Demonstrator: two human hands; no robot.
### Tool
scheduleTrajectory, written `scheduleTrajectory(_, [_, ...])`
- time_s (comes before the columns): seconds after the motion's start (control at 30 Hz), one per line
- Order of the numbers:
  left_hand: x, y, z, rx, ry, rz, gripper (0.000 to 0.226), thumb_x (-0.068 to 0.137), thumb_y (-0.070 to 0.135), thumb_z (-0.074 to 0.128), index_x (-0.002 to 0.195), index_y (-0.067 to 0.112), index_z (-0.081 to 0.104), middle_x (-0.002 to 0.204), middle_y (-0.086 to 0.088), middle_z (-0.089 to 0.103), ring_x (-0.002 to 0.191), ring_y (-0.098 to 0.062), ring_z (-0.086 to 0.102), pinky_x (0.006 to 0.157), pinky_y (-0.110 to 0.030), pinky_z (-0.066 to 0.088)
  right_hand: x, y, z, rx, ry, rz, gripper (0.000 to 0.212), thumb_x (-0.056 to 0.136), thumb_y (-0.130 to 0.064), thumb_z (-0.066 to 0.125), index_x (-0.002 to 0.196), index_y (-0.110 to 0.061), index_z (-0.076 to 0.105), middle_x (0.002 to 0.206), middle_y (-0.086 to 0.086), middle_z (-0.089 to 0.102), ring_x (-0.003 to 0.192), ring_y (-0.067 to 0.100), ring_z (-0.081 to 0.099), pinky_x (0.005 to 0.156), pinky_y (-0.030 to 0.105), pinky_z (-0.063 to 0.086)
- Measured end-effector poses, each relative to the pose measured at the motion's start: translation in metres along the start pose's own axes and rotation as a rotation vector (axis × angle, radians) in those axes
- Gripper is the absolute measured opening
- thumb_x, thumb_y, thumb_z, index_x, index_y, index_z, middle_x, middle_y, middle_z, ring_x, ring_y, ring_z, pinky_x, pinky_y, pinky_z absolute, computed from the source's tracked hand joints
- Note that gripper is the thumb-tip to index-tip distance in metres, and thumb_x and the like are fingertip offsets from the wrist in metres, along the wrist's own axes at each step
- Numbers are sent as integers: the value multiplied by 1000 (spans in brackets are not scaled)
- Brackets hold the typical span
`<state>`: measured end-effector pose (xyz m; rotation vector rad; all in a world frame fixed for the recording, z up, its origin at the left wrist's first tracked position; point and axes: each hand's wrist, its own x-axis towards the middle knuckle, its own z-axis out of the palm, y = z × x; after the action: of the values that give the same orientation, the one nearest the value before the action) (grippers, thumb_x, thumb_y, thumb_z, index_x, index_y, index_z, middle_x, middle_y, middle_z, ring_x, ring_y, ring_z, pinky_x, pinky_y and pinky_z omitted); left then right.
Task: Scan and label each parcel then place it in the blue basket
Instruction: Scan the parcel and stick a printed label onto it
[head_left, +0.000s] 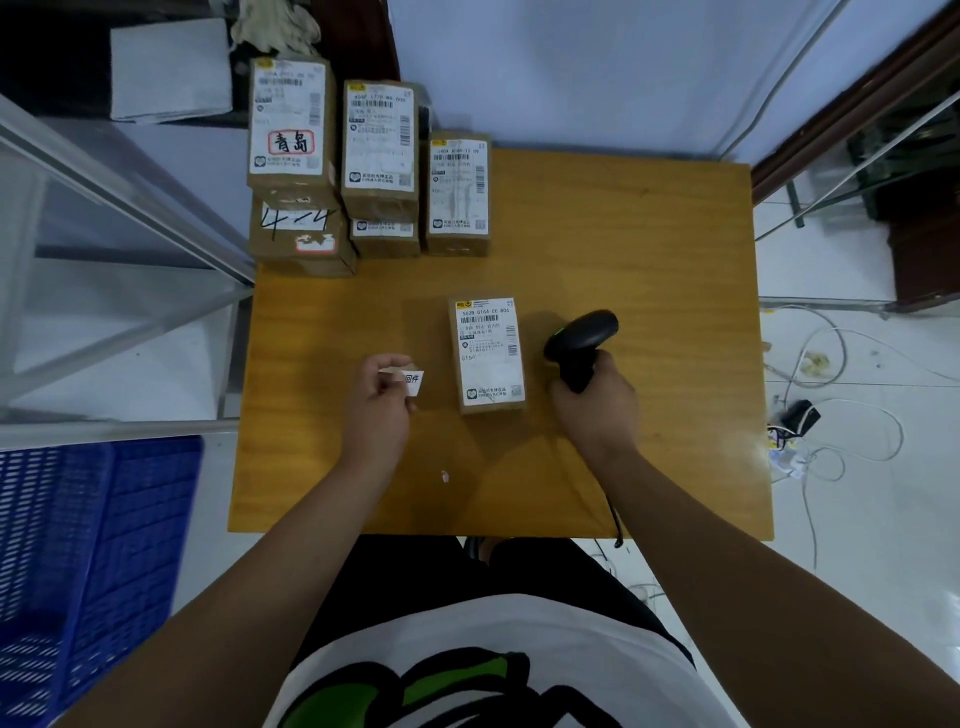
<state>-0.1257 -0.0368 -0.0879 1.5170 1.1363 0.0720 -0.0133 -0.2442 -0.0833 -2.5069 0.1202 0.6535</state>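
Nearest the lens, a white shirt (519, 623) with a green-and-black print, and two bare forearms reaching up the frame over a wooden table (649, 260).

At centre of frame, flat on the table and untouched, one brown parcel (487, 353), shipping label face up. Long axis up and down the frame, near end a touch to the right; barcode at the upper end, logo strip at the lower end, toward the wearer.

Just left of it, the left hand (376, 410), pinching a small white sticker (413, 381) between thumb and fingertips, clear of the carton. Just right of it, the right hand (595, 405), clenched round the grip of a black scanner (582, 338), green light showing, head turned toward the parcel, cord (615, 514) hanging off the near table edge.

Further out, upper left of the frame, more labelled parcels (382, 156) stacked at the table's far corner. Lower left, down beside the table, the blue basket (88, 561).

Likely stage: scan in hand, labelling next. Possible slips: sticker folding onto the fingers, or landing across the barcode if pressed down crooked; a missed read from too flat a beam angle; cord snagging on the table edge and jerking the aim.
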Motion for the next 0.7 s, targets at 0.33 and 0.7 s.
scheduleTrajectory(0.33, [-2,7,-13,89,-153,10,14,99,25,64,103,35,72,111,-7,67,82,-18,66,64,-27,47,-56,-92,-46,420,-257,35,26,99,-34,51,107,-12,62,74,10,64,52,20,57,50,30,49])
scheduleTrajectory(0.7, [-2,-2,-15,96,-161,59,11,96,6,65,100,11,74,92,17,62,66,-19,61,74,-37,54,-48,-113,-35,288,-208,47,41,96,-33,50,94,7,58,69,16,58,46,28,56,50,37,51])
